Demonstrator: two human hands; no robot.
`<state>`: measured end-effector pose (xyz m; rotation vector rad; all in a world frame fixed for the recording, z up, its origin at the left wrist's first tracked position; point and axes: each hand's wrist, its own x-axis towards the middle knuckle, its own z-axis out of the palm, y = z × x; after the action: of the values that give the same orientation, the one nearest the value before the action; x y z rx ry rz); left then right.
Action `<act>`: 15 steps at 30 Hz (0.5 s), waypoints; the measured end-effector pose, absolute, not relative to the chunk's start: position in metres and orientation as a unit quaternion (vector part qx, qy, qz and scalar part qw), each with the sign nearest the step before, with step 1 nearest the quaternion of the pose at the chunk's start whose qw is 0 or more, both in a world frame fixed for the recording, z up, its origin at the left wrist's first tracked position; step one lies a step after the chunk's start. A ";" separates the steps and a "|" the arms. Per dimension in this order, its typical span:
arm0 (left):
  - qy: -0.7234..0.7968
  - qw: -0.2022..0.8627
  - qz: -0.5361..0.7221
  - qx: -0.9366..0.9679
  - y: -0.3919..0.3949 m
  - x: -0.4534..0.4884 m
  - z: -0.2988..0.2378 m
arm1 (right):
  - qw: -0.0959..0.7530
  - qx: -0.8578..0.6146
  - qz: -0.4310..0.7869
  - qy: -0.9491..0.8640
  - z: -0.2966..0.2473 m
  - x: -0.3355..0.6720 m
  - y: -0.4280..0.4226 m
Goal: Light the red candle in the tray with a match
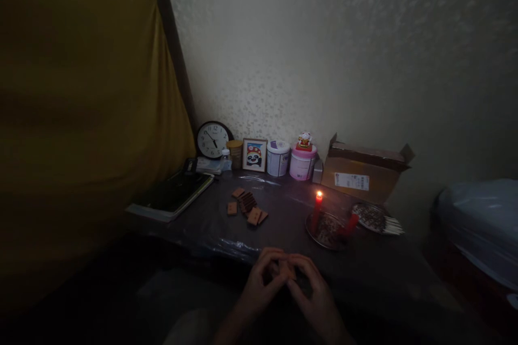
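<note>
Just past the table's front edge, my left hand [261, 283] and my right hand [318, 291] are closed together on a small reddish-brown tile [288, 269]. Fingers and thumbs pinch it from both sides, covering much of it. Beyond them on the dark table lies a loose group of similar flat tiles [254, 216], some with small marks on top. Among these is a darker brown ridged stack [246, 202]. To the right, a lit red candle [318, 214] stands upright on a round metal plate [309, 230]. A second red piece [352, 222], unlit, leans on that plate.
Another plate [366, 211] with white sticks [392, 225] sits farther right, before a cardboard box [352, 167]. Along the wall stand a clock [213, 140], a framed panda picture [254, 155], a white tin [278, 159] and a pink tin [302, 164]. A book [174, 197] lies left, by a yellow curtain [89, 91].
</note>
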<state>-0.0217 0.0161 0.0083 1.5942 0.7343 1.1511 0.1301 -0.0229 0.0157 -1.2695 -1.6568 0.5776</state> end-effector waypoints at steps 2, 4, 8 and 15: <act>0.307 0.493 0.476 0.661 0.016 -0.022 0.009 | 0.471 -0.518 0.231 -0.675 0.017 0.129 -0.023; 0.313 0.487 0.472 0.664 0.016 -0.022 0.010 | 0.475 -0.517 0.228 -0.675 0.018 0.129 -0.023; 0.306 0.483 0.473 0.670 0.016 -0.023 0.008 | 0.481 -0.512 0.230 -0.674 0.019 0.129 -0.023; 0.307 0.499 0.476 0.656 0.016 -0.022 0.006 | 0.472 -0.513 0.227 -0.680 0.021 0.129 -0.024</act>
<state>-0.0221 0.0161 0.0056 1.5872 0.7437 1.1521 0.1287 -0.0238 0.0212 -1.2548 -1.6653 0.5565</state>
